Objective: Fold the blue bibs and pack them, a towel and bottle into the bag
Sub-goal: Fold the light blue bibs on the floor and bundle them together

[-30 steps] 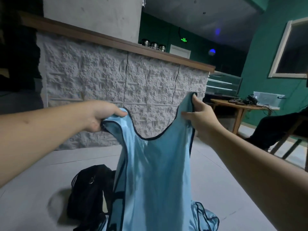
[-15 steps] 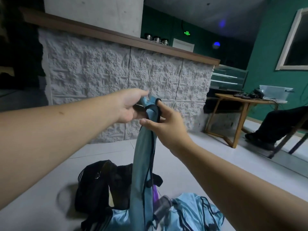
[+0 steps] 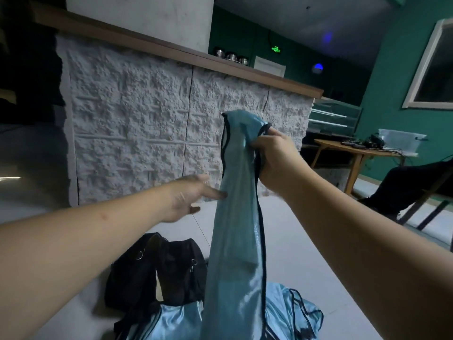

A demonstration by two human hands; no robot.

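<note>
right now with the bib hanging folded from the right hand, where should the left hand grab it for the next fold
Probably low on the hanging bib, coming in from its left edge. The right hand pinches both shoulder straps at the top, so the fabric hangs as one long narrow strip. The left hand is open beside it, fingertips about touching that edge.

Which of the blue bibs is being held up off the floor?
The long blue bib hanging from the right hand; the other bibs lie crumpled on the floor.

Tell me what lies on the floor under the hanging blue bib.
Under the hanging bib, more blue bibs lie crumpled on the floor, beside the black bag. Whatever sits directly behind the hanging cloth, a towel or bottle included, is covered.
</note>
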